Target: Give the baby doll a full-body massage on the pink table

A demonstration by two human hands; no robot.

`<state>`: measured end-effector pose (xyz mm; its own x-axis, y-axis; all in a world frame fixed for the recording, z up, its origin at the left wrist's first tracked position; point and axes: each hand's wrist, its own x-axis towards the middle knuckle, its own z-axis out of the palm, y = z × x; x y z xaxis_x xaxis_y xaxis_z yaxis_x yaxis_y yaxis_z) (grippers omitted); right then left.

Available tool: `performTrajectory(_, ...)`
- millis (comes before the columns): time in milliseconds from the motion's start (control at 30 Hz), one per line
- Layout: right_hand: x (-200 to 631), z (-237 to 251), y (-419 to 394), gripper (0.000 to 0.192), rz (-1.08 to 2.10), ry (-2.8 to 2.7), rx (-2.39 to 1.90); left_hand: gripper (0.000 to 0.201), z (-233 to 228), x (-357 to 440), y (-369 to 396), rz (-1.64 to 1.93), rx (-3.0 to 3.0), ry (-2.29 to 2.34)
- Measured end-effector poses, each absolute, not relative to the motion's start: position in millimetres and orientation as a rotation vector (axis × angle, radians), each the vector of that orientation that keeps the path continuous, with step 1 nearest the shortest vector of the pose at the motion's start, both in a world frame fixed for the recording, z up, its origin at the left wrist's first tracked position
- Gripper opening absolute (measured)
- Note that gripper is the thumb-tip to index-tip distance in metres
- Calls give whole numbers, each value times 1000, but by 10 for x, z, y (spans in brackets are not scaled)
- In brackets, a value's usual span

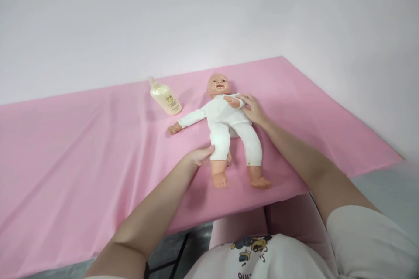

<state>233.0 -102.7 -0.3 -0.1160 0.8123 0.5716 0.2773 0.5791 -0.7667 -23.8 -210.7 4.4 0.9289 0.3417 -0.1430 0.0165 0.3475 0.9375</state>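
A baby doll in a white long-sleeved suit lies on its back, its head away from me and bare feet toward me. My left hand is closed around its lower leg on the left, thumb along the side and fingertips showing past the far side of the leg. My right hand holds the doll's bent arm on the right, with the fingers over the sleeve near the shoulder. The doll's small hand rests on its chest. Its other arm stretches out to the left.
A pale yellow pump bottle with a printed label lies left of the doll's head. Pink cloth with folds on the left covers the table. A white wall stands behind it. The front edge runs just past the doll's feet.
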Motion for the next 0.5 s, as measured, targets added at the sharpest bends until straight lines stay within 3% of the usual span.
performTrajectory(200,2356,-46,-901,25,887,-1209,-943,88,130,-279,-2123,131,1346,366)
performTrajectory(500,2464,-107,-762,21,1129,-590,-957,70,256,-253,-2168,55,1436,427)
